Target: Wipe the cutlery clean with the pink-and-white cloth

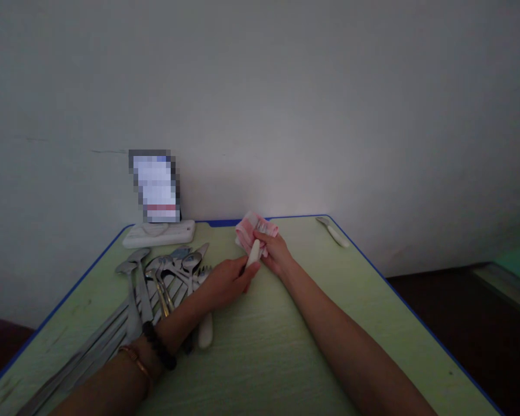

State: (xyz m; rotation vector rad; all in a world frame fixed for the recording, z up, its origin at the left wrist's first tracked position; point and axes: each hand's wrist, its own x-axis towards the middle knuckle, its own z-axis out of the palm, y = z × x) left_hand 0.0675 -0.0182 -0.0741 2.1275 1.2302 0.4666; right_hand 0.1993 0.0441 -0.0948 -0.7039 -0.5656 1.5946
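Observation:
Near the far edge of the table, my left hand [230, 283] is closed round the white handle [253, 253] of a piece of cutlery. Its head lies in a pink and white checked cloth [246, 230]; what look like fork tines show faintly there. My right hand [277, 252] pinches the cloth around that head, thumb on top. Under and beside my left forearm lies a heap of metal cutlery [169, 280], with spoons, forks and long-handled pieces; the forearm hides part of it. A white-handled spoon [335, 234] rests alone at the far right.
A phone [158, 188] with a blurred lit screen stands upright on a white base [160, 233] at the back left. The pale green table [277, 358] has a blue edge and meets a grey wall [286, 115] behind. Dark floor [450, 312] shows at the right.

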